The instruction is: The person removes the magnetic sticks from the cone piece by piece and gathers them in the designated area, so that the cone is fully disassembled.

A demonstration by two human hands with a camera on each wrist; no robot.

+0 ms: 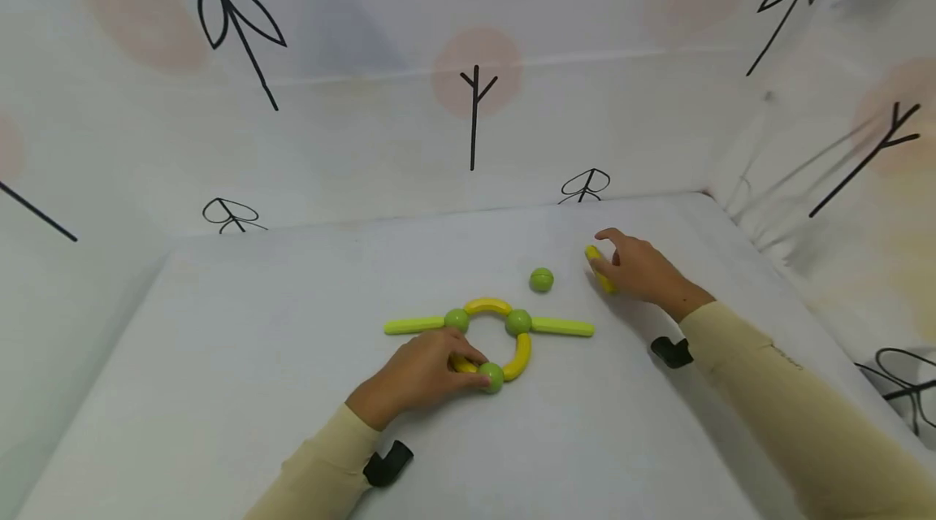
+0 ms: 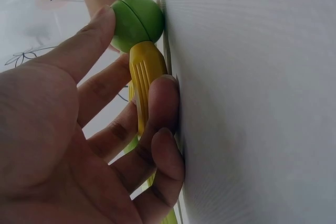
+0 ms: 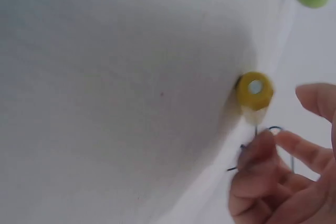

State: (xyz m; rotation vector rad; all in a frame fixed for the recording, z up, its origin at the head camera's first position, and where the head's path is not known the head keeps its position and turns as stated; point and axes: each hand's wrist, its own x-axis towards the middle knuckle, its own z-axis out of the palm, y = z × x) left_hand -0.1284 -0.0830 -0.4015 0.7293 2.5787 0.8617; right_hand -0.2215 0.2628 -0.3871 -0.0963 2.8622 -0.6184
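Observation:
A ring of yellow curved pieces and green balls lies on the white table, its top yellow piece point(image 1: 488, 305) between two balls. My left hand point(image 1: 427, 370) holds the ring's lower left, thumb against the bottom green ball point(image 1: 491, 378) and fingers curled round a yellow piece point(image 2: 142, 72). My right hand point(image 1: 639, 270) is over a loose yellow piece point(image 1: 605, 283) at the right, thumb and forefinger apart. In the right wrist view that piece's end point(image 3: 254, 88) shows beside the spread fingers, with a gap between.
Light green sticks point outward from the ring, one left point(image 1: 413, 326) and one right point(image 1: 563, 327). A loose green ball point(image 1: 542, 279) lies between the ring and my right hand. White cloth walls point(image 1: 380, 138) with black line drawings stand behind and at the sides.

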